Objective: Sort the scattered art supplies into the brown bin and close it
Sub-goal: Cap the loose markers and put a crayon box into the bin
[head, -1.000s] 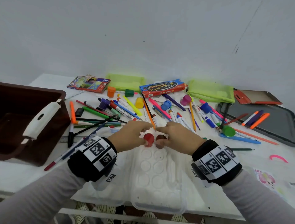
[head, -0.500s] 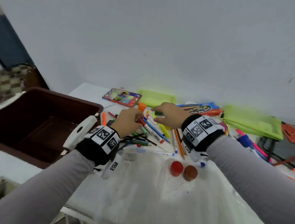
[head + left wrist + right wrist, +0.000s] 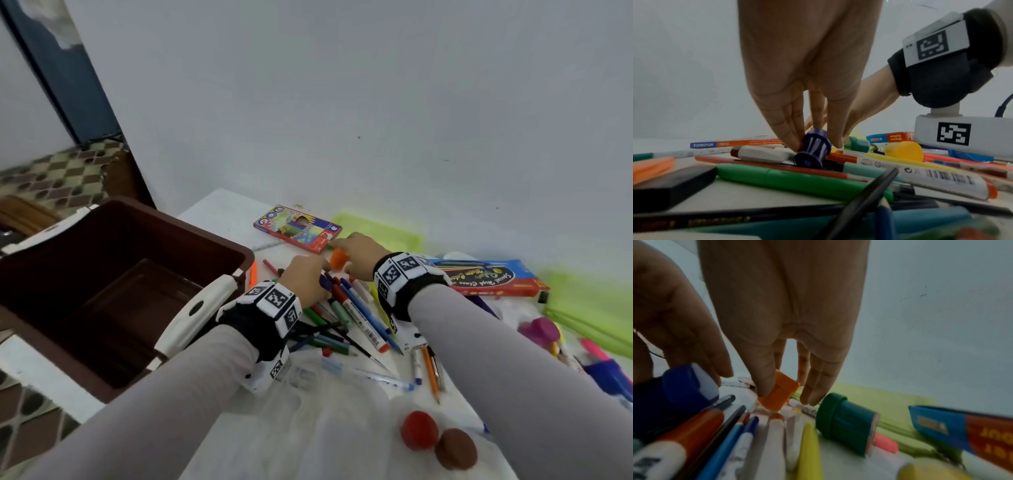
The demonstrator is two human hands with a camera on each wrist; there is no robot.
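Left hand fingertips pinch a dark blue stamp among the pens; right hand pinches an orange stamp

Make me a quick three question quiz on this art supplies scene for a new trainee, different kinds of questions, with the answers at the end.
1. True or false: the brown bin already holds several pens.
2. Which small pot does the left hand pinch? A) yellow B) dark blue C) green
3. Fill in: the right hand pinches a small ______ pot next to the green pot lying on its side.

Key
1. False: the part of its inside that shows is bare.
2. B, the dark blue pot, on top of the pens.
3. orange
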